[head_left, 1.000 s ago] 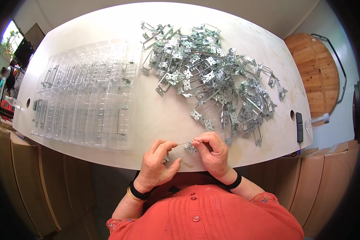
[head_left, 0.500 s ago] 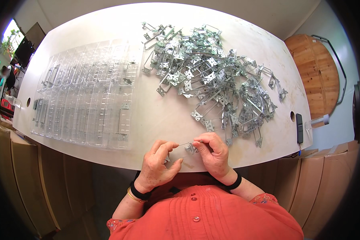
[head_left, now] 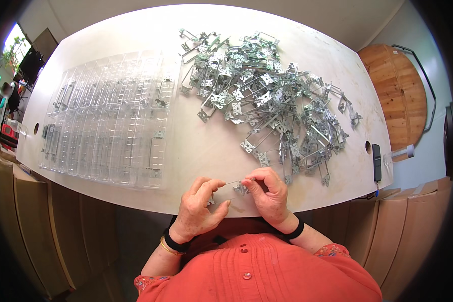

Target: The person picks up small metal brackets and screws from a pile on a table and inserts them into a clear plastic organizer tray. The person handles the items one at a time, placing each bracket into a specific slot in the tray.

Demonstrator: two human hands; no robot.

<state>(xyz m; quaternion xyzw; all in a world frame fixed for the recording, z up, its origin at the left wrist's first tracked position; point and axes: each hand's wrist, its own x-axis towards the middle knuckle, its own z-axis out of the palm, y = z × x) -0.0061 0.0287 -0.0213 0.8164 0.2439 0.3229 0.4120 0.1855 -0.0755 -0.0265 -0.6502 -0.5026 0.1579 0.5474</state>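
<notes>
Hands pinched on one small metal bracket at the table's near edge

Head view: the metal bracket was held off the white table between left hand and right hand, fingertips closed on its wire and plate; wrists were bent inward, well apart from the bracket pile and beside the clear trays; a light, steady pinch would likely have served best

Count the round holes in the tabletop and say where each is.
2. One hole is near the table's left edge, beside the clear plastic trays. The other hole is near the right edge, just above the dark remote-like device. The metal parts pile may hide more.
</notes>
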